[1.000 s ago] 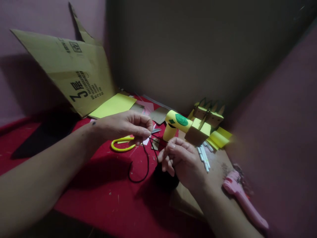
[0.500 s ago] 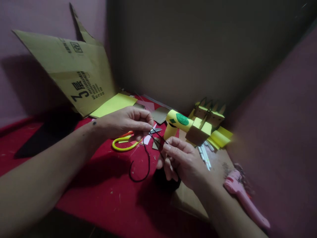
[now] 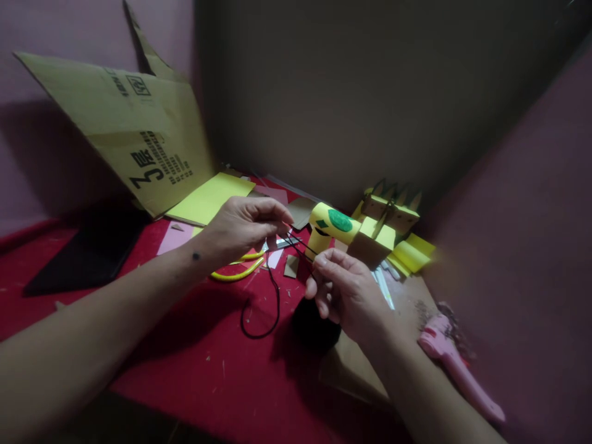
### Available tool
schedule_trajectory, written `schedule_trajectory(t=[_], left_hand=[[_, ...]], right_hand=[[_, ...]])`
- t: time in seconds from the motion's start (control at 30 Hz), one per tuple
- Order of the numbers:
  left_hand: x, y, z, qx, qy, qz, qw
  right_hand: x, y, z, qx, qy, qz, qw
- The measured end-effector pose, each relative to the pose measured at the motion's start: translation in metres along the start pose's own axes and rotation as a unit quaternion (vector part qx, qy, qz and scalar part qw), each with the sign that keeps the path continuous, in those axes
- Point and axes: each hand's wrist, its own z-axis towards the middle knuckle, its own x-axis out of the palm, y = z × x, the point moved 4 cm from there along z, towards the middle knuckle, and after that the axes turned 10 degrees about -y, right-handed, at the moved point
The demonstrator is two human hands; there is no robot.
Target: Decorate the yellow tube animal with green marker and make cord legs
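My left hand point(image 3: 245, 228) pinches a thin black cord point(image 3: 278, 299) above the scissors. A loose length of it curls down over the red cloth. Strands run across to my right hand point(image 3: 345, 290), whose thumb and forefinger are closed on the same cord. Below my right hand sits a dark, rounded black bundle point(image 3: 315, 327), its details lost in shadow. The yellow-handled scissors point(image 3: 238, 274) lie behind the cord, partly hidden by my left hand. Just beyond my right hand stands a yellow paper figure point(image 3: 335, 222) with green patches.
A large cardboard sheet point(image 3: 139, 135) leans at the back left, near yellow paper point(image 3: 210, 200) and a black flat piece point(image 3: 87, 253). At right, a pink glue gun point(image 3: 456, 364) lies beside a cardboard board point(image 3: 356, 370). Paper scraps surround the scissors.
My right hand has moved slightly right, and my left hand has shifted a little, with its fingertips higher and further right. The cord strands between them are still stretched.
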Motion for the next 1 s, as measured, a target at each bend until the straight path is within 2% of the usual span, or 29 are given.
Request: schedule_trajectory(t=[0.13,0.27,0.37,0.6,0.77,0.87,1.0], left_hand=[[-0.001,-0.003,-0.003,0.071,-0.006,0.057,0.996],[-0.004,-0.007,-0.005,0.164,0.020,0.105,0.981],[-0.005,-0.008,-0.004,0.196,0.046,0.125,0.972],[-0.005,-0.002,-0.002,0.137,0.083,0.109,0.981],[-0.006,-0.005,-0.002,0.147,0.139,0.122,0.972],[-0.005,-0.008,-0.002,0.127,0.179,0.126,0.967],[-0.004,-0.011,-0.003,0.108,0.204,0.125,0.965]], right_hand=[[-0.003,0.001,0.002,-0.004,-0.032,0.006,0.999],[-0.006,0.003,0.004,-0.005,-0.063,0.007,0.998],[-0.006,0.003,0.004,-0.003,-0.074,0.002,0.997],[-0.006,0.005,0.002,-0.008,-0.074,-0.021,0.997],[-0.009,0.005,0.002,-0.003,-0.079,-0.015,0.997],[-0.011,0.005,0.002,-0.006,-0.084,-0.013,0.996],[-0.011,0.004,0.002,-0.006,-0.086,-0.017,0.996]])
